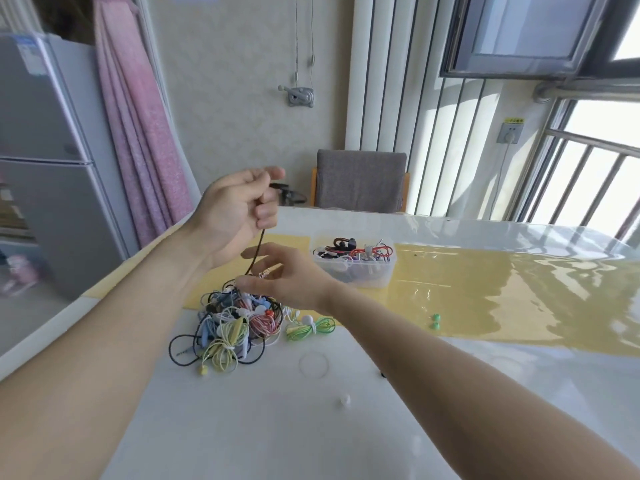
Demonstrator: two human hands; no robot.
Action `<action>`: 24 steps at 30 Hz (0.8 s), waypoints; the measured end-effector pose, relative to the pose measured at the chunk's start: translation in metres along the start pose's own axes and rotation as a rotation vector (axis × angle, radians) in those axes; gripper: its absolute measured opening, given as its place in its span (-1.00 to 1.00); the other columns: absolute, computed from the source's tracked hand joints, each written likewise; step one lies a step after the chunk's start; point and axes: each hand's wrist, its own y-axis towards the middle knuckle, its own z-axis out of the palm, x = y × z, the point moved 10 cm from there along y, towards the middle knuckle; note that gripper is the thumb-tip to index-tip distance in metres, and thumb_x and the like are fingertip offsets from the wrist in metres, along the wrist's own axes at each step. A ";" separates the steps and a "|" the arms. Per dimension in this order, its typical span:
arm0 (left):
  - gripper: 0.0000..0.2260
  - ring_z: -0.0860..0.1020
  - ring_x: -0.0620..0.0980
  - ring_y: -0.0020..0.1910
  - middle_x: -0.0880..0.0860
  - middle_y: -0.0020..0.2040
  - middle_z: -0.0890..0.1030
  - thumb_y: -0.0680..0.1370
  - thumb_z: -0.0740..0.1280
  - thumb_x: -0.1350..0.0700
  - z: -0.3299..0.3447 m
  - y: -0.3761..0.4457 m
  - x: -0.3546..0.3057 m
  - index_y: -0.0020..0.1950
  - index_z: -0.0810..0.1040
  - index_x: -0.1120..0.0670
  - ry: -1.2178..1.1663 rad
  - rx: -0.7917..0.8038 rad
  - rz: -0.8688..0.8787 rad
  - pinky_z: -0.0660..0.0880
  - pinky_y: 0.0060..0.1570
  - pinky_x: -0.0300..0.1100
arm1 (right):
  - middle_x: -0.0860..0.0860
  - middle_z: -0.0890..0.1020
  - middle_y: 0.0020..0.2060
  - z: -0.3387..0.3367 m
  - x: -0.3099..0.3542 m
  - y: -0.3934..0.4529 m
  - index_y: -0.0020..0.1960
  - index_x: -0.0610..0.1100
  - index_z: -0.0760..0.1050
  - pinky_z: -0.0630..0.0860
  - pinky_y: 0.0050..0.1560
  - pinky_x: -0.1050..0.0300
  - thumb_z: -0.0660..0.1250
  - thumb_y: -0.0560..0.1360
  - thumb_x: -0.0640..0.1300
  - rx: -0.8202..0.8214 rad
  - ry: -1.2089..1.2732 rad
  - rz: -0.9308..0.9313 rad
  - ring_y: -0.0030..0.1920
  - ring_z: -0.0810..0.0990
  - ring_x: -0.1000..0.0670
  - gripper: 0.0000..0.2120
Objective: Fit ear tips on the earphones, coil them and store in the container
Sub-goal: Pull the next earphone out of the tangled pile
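We see the left hand (239, 213) raised above the worktop (263, 410), its fingers (268, 214) curled round a black earphone cable (257, 249) that hangs taut from the fist down into a tangled pile of earphones (228, 327) (blue, white, yellow, pink and black cords all knotted together). The earbud ends of that cable (289, 195) stick out past the knuckles. The right hand (287, 275) hovers just over the top of the pile, its thumb and fingertips drawn close together at the point where the cable meets the heap; we cannot tell whether they actually pinch a cord. A coiled green earphone set (311, 329) lies just beside the pile, and two small green ear tips (435, 322) sit well apart on the yellow mat. The clear plastic container (356, 271), already holding coiled earphones, stands behind the right hand.
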 end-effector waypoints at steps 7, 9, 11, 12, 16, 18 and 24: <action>-0.82 0.31 -0.08 -0.43 -0.01 -0.38 0.35 0.63 0.14 0.30 -0.012 0.001 -0.028 0.04 0.53 0.16 0.088 -0.122 0.167 0.29 -0.38 -0.23 | -0.18 0.59 -0.21 -0.007 0.009 0.007 -0.12 -0.23 0.46 0.62 -0.27 0.11 0.11 0.71 -0.15 -0.123 0.298 0.028 -0.35 0.58 -0.06 -0.70; -0.84 0.37 -0.08 -0.42 0.01 -0.35 0.39 0.63 0.18 0.30 -0.031 0.000 -0.026 0.04 0.53 0.12 0.302 -0.208 0.199 0.40 -0.27 -0.18 | -0.18 0.58 -0.25 -0.029 0.009 0.002 -0.11 -0.23 0.43 0.64 -0.33 0.08 0.08 0.72 -0.15 -0.213 0.446 0.030 -0.40 0.61 -0.06 -0.70; -0.85 0.46 -0.12 -0.37 0.01 -0.31 0.46 0.62 0.24 0.27 -0.042 -0.002 -0.016 0.04 0.54 0.06 0.497 -0.252 0.197 0.47 -0.09 -0.12 | -0.15 0.57 -0.29 -0.054 0.012 -0.004 -0.08 -0.22 0.43 0.65 -0.33 0.04 0.06 0.72 -0.12 -0.291 0.500 0.001 -0.41 0.62 -0.06 -0.70; -0.85 0.50 -0.14 -0.32 0.00 -0.28 0.51 0.61 0.26 0.25 -0.045 -0.002 -0.010 0.04 0.54 0.02 0.561 -0.253 0.187 0.47 -0.04 -0.12 | -0.13 0.57 -0.31 -0.064 0.016 -0.007 -0.07 -0.22 0.44 0.65 -0.32 0.03 0.05 0.73 -0.11 -0.318 0.503 -0.020 -0.41 0.62 -0.06 -0.69; -0.82 0.54 -0.11 -0.06 -0.08 -0.13 0.59 0.56 0.36 0.25 -0.035 -0.004 0.008 0.02 0.61 -0.04 0.511 -0.172 0.164 0.50 0.06 -0.08 | -0.08 0.51 -0.36 -0.090 0.040 -0.019 -0.03 -0.24 0.48 0.62 -0.34 0.04 0.05 0.73 -0.10 -0.349 0.484 -0.104 -0.41 0.57 -0.04 -0.68; -0.78 0.54 -0.09 -0.03 -0.08 -0.11 0.59 0.51 0.40 0.29 -0.035 -0.006 0.007 0.01 0.62 -0.04 0.420 -0.222 0.189 0.53 0.08 -0.04 | -0.07 0.48 -0.38 -0.101 0.051 -0.023 -0.03 -0.24 0.50 0.55 -0.39 0.07 0.06 0.72 -0.10 -0.387 0.470 -0.145 -0.43 0.52 -0.02 -0.68; -0.85 0.64 -0.05 0.00 -0.06 -0.05 0.70 0.43 0.48 -0.03 -0.040 -0.013 0.059 -0.01 0.64 -0.10 0.852 0.017 -0.100 0.54 0.14 0.02 | 0.10 0.37 -0.58 -0.141 0.061 -0.033 -0.12 -0.19 0.53 0.34 -0.43 0.14 0.12 0.70 -0.13 -0.543 0.378 -0.156 -0.52 0.36 0.04 -0.69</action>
